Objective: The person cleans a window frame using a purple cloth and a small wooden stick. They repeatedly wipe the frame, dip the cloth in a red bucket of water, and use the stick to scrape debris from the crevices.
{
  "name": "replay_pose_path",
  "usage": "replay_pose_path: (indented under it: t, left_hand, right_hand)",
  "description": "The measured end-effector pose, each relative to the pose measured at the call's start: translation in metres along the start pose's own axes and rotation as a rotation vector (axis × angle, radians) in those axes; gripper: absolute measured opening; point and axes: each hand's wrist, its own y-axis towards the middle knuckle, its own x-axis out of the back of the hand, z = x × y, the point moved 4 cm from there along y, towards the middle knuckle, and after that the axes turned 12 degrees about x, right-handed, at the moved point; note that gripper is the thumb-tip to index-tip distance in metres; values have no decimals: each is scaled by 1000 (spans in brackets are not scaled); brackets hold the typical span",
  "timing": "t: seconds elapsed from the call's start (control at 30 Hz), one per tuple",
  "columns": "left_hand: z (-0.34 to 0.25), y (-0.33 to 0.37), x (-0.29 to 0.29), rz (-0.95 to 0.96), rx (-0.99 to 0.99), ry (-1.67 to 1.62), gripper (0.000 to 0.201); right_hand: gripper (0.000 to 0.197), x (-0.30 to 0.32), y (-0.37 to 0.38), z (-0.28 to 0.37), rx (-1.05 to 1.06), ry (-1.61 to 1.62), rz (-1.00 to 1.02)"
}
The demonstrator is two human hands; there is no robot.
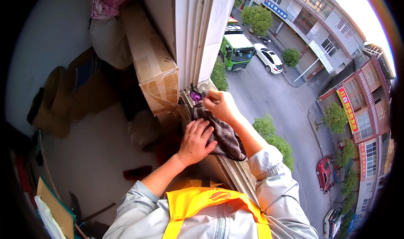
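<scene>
Cloth [225, 134], dark and plush, lies over the window track [234, 170], between the two hands. Left hand [195, 141]: palm down, fingers slightly spread on the cloth's edge. Right hand [222, 106]: fingers curled near its far end; cannot tell what they pinch. Small purple item [195, 97] beside them, unidentified. Risk: a loosened grip could drop the cloth towards the street [290, 106]. Obstruction: taped carton [156, 77] crowds the track's indoor side. Dark red bristled head [137, 173] on floor [99, 154].
</scene>
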Motion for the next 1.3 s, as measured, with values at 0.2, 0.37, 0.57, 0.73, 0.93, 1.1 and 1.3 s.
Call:
replay_pose_path:
  t: [0.2, 0.37, 0.57, 0.73, 0.93, 1.1, 1.3]
  left_hand:
    - [-42, -46, 3, 231, -266, -127, 51]
    - [-43, -46, -6, 202, -235, -133, 57]
    - [9, 18, -12, 104, 45, 18, 64]
    - [16, 18, -16, 92, 90, 25, 56]
    - [18, 17, -13, 27, 111, -24, 51]
    - [27, 48, 11, -142, 180, -32, 52]
    - [45, 88, -14, 108, 214, 149, 38]
  right_hand:
    - [10, 44, -125, 16, -285, 214, 150]
    - [6, 56, -136, 33, -336, 337, -40]
    - [8, 30, -51, 1, -210, 388, -240]
    - [9, 26, -26, 12, -150, 356, -218]
    - [11, 39, -52, 14, -314, 288, -50]
    - [11, 38, -62, 6, -242, 424, -192]
    - [21, 69, -71, 25, -219, 546, -181]
